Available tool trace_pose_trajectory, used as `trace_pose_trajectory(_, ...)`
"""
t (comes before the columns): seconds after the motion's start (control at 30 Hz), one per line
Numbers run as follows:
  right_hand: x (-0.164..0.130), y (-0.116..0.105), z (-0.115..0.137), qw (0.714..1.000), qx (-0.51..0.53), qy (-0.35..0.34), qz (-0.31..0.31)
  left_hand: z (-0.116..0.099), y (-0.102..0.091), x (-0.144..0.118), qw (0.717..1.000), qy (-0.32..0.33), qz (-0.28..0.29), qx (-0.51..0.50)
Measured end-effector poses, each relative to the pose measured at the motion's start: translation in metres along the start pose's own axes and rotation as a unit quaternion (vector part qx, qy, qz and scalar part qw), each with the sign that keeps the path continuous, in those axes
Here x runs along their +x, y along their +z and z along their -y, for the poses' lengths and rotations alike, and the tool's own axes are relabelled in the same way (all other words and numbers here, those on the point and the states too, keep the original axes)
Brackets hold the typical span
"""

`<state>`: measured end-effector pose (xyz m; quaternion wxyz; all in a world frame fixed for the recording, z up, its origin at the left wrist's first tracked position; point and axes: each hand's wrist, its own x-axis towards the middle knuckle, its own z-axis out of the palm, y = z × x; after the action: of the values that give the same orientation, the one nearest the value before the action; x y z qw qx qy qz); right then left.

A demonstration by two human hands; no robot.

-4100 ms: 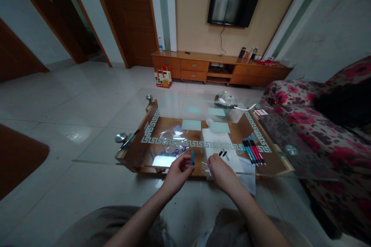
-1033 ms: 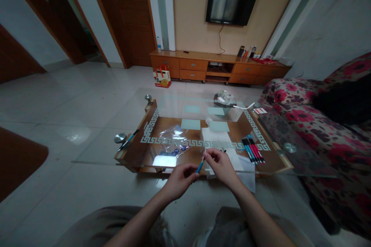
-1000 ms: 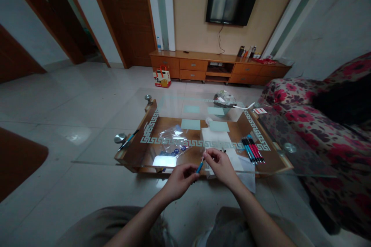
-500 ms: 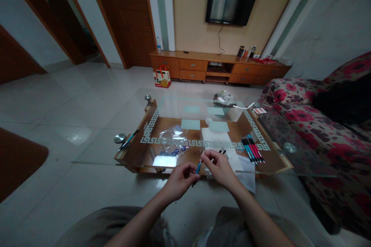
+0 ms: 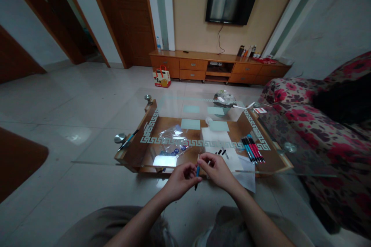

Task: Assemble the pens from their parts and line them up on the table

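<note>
Blue pen barrel (image 5: 197, 171) pinched in the left hand (image 5: 180, 179), fingers curled shut around its lower half, just off the near edge of the glass desk (image 5: 139, 96). Held close to upright, long axis running near-vertical with a slight lean, dark end pointing down toward the lap, upper end pointing up and away toward the desk. Right hand (image 5: 218, 169) closed too, thumb and forefinger nipped on a thin pale refill (image 5: 198, 158) poking out of the barrel's top, in line with the same axis. Judged as a two-handed grip for steadiness: one hand fixing the tube, the other feeding or drawing the slender part along the bore, both brought in over the knees where the view is nearest. Whether the refill is partly inside cannot be told at this size.

On the desk, kept within reach of the right hand: small black pen parts (image 5: 222, 152) lying on a white paper sheet (image 5: 218, 142), and beside them a row of finished red, blue and black pens (image 5: 252, 149) laid parallel, pointing away. Left of the sheet, a clear plastic bag (image 5: 173, 141) with small blue pieces. Single dark pen (image 5: 128, 139) apart at the far left corner.
</note>
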<state>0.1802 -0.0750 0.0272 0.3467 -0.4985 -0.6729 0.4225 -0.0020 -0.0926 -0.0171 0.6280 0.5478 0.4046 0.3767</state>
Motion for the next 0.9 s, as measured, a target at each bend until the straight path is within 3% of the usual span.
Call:
trace_pose_trajectory(0.2, -0.001, 0.002, -0.006, 0.998, -0.054, 0.002, -0.028, -0.002, -0.001, -0.002, 1.0, 0.003, 0.018, -0.005)
trace_pose_trajectory(0.4, -0.001, 0.004, -0.01, 0.996, -0.083, 0.009, -0.008, 0.008, -0.005, -0.004, 1.0, 0.008, 0.007, 0.007)
trace_pose_trajectory(0.57, -0.001, -0.001, -0.021, 0.988, -0.147, 0.019, -0.046, 0.015, -0.01, 0.001, 0.999, -0.009, -0.034, -0.007)
trace_pose_trajectory(0.7, -0.003, -0.001, -0.032, 0.976, -0.206, -0.011, -0.063, 0.017, -0.011, 0.004, 0.998, -0.011, -0.059, -0.024)
trace_pose_trajectory(0.9, -0.005, 0.002, -0.037, 0.955, -0.284, -0.078, -0.012, 0.017, -0.011, 0.004, 0.997, -0.013, -0.061, -0.034)
